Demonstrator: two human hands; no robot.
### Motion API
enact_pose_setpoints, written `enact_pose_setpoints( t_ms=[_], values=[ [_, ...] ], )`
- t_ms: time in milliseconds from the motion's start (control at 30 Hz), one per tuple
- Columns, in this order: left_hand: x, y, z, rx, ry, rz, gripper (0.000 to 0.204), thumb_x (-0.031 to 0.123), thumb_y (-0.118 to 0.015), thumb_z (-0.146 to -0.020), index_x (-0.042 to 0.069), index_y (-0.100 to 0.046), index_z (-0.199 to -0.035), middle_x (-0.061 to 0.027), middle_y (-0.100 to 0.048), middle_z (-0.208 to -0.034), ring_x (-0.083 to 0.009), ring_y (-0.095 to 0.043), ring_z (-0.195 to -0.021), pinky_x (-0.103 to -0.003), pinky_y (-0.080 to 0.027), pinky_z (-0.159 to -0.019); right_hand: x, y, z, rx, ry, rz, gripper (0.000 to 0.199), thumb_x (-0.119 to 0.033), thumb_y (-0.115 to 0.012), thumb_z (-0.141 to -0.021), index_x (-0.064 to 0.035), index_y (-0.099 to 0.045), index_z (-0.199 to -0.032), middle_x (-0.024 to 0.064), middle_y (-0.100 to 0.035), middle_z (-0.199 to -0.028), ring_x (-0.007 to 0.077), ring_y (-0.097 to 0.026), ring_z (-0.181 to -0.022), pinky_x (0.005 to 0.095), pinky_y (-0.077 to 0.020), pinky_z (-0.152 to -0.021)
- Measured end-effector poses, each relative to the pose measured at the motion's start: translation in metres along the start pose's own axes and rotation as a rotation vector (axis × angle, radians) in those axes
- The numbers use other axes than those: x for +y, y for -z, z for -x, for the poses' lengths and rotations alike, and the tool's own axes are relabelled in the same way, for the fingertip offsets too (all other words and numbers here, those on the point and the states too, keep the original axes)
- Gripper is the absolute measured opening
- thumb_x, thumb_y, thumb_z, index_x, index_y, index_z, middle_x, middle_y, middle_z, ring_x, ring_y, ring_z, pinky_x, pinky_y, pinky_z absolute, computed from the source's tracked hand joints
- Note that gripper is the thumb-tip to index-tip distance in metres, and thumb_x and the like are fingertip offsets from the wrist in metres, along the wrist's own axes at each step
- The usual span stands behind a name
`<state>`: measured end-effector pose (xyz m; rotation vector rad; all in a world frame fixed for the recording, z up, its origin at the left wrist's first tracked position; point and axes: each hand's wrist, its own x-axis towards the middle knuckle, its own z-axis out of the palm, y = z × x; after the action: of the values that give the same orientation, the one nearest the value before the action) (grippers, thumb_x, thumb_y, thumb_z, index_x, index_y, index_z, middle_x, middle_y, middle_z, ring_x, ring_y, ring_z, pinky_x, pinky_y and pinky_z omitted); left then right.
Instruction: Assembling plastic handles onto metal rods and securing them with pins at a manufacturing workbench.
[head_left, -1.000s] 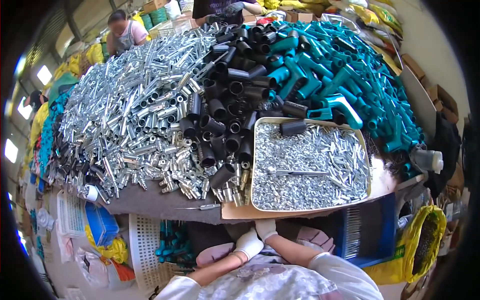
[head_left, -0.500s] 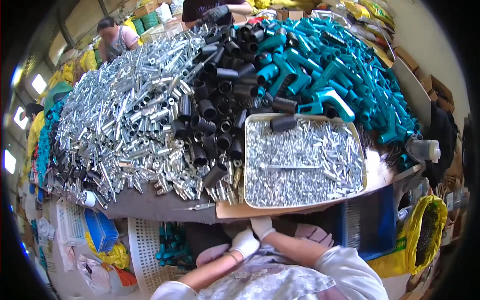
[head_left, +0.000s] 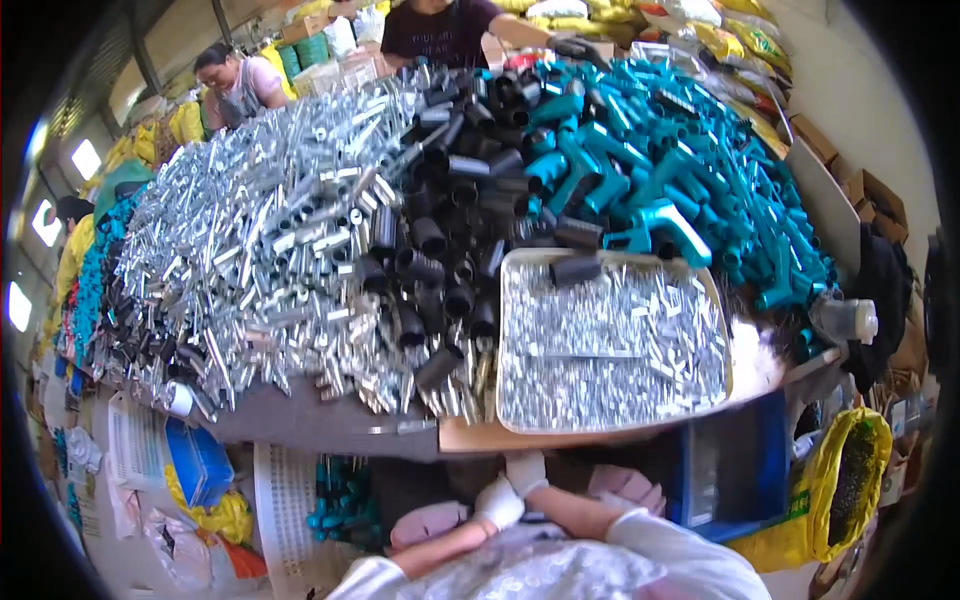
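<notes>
Both my hands wear white gloves and sit close together below the table's front edge, over my lap. My left hand point(head_left: 497, 503) is curled and touches my right hand point(head_left: 527, 472); whether either holds something cannot be seen. Just above them on the table stands a pale tray point(head_left: 512, 425) filled with several small silver metal pieces. A black tube point(head_left: 575, 268) lies on the tray's far edge. Behind it rise heaps of black tubes point(head_left: 450, 250), silver metal tubes point(head_left: 270, 250) and teal plastic handle parts point(head_left: 660, 160).
Two people work at the table's far side, one point(head_left: 235, 85) at the back left, another point(head_left: 450, 30) at the back middle. A blue crate point(head_left: 735, 470) and a yellow sack point(head_left: 850, 490) stand at my right. A white basket point(head_left: 285, 500) with teal parts is under the table.
The view has tilted down a little, so the table sits lower in the picture. My gloved hands stay together below the table edge, barely shifted.
</notes>
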<state>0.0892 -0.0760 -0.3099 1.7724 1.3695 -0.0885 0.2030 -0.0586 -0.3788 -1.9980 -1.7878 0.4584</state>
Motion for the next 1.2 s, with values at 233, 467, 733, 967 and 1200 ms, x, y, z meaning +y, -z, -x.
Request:
enact_pose_setpoints(
  t_ms=[233,467,733,967,1200],
  values=[
    [0.026,0.056,0.041,0.098,-0.072,0.137,0.050,0.044,-0.064,-0.088,0.004,-0.064,-0.119,-0.0276,-0.071,-0.106,-0.0445,-0.070,-0.098,-0.052,-0.056,-0.082,-0.057,0.055,-0.006,0.117,-0.188,-0.530,0.026,-0.026,-0.065,-0.094,-0.0014,-0.073,-0.097,0.0237,-0.071,-0.095,0.0417,-0.069,-0.089,0.0477,-0.0532,-0.076],
    [0.009,0.020,0.019,0.114,0.033,0.007,0.049,0.034,-0.065,-0.085,0.003,-0.057,-0.122,-0.0287,-0.072,-0.097,-0.0475,-0.070,-0.092,-0.057,-0.055,-0.078,-0.049,0.040,-0.009,0.134,-0.320,-0.532,0.027,-0.026,-0.063,-0.092,-0.0003,-0.073,-0.090,0.0255,-0.070,-0.091,0.0431,-0.068,-0.087,0.0491,-0.0529,-0.078],
    [0.010,0.018,0.019,0.142,0.096,0.014,0.056,0.034,-0.070,-0.081,0.001,-0.056,-0.124,-0.0281,-0.071,-0.100,-0.0494,-0.068,-0.094,-0.055,-0.055,-0.083,-0.035,0.026,-0.009,0.071,0.087,0.063,0.028,-0.026,-0.058,-0.090,-0.0089,-0.073,-0.107,0.0167,-0.073,-0.111,0.0410,-0.068,-0.100,0.0516,-0.0534,-0.090],
    [0.007,0.038,0.028,0.159,-0.032,0.287,0.074,0.040,-0.079,-0.074,-0.003,-0.055,-0.129,-0.0326,-0.068,-0.110,-0.0489,-0.066,-0.104,-0.050,-0.053,-0.090,0.008,0.008,-0.022,-0.211,-0.074,-0.154,0.023,-0.021,-0.058,-0.090,-0.0081,-0.071,-0.104,0.0211,-0.071,-0.106,0.0426,-0.066,-0.100,0.0491,-0.0529,-0.090],
    [0.035,0.049,0.046,-0.188,0.252,1.319,0.030,0.008,-0.076,-0.085,0.007,-0.061,-0.111,-0.0061,-0.067,-0.083,-0.0184,-0.065,-0.066,-0.032,-0.053,-0.056,0.019,-0.020,-0.031,-0.490,-0.293,-0.359,0.035,-0.034,-0.057,-0.096,-0.0084,-0.067,-0.118,0.0221,-0.068,-0.119,0.0396,-0.062,-0.114,0.0470,-0.0505,-0.098]
  ],
)
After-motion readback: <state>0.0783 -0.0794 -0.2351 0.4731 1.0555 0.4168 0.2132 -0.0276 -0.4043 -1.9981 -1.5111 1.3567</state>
